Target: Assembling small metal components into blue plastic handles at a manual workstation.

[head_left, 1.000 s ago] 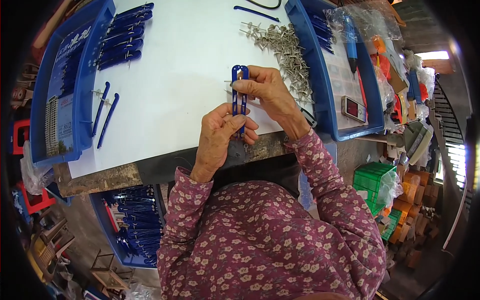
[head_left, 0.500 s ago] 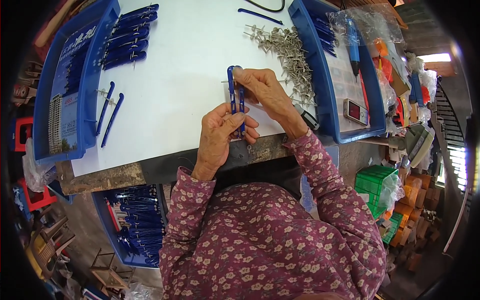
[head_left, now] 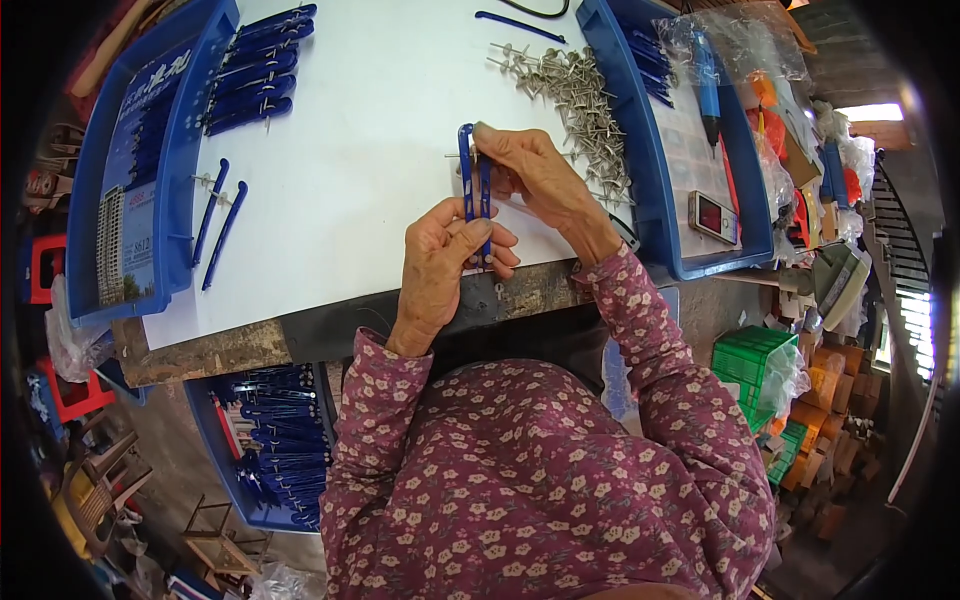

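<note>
A pair of slim blue strips (head_left: 468, 185) stands side by side in front of me, above the edge of the white-topped table. My left hand (head_left: 432, 265) is closed round their lower ends, thumb across the front. At the upper ends my right hand (head_left: 550, 180) pinches with its thumb; its fingertips are partly hidden behind the strips. A thin metal pin (head_left: 452, 156) sticks out leftward near the top of the strips. Beyond my right hand lies a pile of flat-headed metal pins (head_left: 580, 110). To the left, two blue strips (head_left: 225, 235) lie on the table, with a pin at one.
Blue strips (head_left: 255, 80) lie stacked by the left blue tray (head_left: 185, 170). The right blue tray (head_left: 640, 190) holds more strips, a blue pen-shaped tool (head_left: 706, 90) and a small device with a screen (head_left: 713, 217). Below the table is a bin (head_left: 215, 440) of blue strips.
Both hands keep their grip on the blue strips. The strips' top and my right hand have shifted slightly up and to the right.
</note>
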Motion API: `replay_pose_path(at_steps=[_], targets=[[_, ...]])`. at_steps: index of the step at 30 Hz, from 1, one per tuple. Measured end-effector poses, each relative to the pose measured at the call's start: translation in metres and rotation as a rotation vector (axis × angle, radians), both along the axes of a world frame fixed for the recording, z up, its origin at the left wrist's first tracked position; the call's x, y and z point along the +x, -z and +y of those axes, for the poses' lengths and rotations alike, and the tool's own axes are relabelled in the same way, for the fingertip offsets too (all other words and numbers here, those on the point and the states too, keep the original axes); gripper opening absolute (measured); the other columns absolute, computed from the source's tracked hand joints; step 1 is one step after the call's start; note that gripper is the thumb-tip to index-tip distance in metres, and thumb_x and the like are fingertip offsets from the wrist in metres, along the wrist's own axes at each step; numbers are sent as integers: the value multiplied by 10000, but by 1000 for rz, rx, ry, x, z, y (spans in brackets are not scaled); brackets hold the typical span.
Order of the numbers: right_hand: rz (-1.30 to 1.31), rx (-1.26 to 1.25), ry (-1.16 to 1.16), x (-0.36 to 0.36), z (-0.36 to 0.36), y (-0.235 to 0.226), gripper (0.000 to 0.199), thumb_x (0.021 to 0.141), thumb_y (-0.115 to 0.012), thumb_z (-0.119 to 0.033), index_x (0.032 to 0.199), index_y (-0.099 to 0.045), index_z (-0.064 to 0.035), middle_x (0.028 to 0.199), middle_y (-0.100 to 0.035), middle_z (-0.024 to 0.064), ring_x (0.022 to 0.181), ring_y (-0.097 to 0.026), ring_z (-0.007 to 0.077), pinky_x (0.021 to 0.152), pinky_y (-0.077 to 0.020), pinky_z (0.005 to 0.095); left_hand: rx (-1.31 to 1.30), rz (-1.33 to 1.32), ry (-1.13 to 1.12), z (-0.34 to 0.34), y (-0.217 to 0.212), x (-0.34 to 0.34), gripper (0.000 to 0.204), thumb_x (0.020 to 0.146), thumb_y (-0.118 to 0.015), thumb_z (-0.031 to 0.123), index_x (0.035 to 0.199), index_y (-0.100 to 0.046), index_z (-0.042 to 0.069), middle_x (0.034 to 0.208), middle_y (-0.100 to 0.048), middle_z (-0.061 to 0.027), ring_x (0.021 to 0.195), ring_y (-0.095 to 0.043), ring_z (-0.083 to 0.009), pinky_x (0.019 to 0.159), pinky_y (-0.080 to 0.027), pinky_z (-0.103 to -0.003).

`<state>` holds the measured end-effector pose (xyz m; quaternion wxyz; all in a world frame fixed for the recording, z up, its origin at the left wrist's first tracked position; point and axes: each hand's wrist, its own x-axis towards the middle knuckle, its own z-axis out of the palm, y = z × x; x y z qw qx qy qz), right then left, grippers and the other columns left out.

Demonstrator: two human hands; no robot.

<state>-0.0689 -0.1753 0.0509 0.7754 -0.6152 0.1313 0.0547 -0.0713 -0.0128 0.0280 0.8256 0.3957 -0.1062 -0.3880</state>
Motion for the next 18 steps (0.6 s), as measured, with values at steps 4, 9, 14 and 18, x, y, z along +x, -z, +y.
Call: replay_pose_path(at_steps=[4,9,14,18], targets=[[14,-25,0,-3,4,-3,230,776,-656,-243,695,-602,-35,597,-520,-17,526,-396,39,474,-300,183,22,-40,2,0,1,-2,180,878,-488,125,931,-489,-47,784,-595,-159,634,-608,-177,564,-511,-255],[-136,-146,8,0,11,-3,266,807,-630,-304,744,-614,-46,628,-524,-32,545,-421,26,474,-307,176,24,-37,6,-1,1,-2,173,879,-484,119,933,-486,-46,788,-593,-156,638,-606,-176,569,-509,-256],[-35,-43,-62,0,-3,-2,266,807,-631,-305,747,-615,-46,635,-527,-28,539,-410,30,479,-313,180,26,-23,-13,0,0,-1,173,878,-487,120,932,-487,-44,790,-593,-154,642,-606,-177,567,-509,-260],[-26,-32,-140,3,-10,3,267,803,-635,-306,758,-619,-44,647,-534,-25,547,-432,38,506,-353,177,19,-43,8,-1,2,-2,174,877,-487,123,930,-487,-43,787,-594,-155,637,-606,-174,564,-511,-254]])
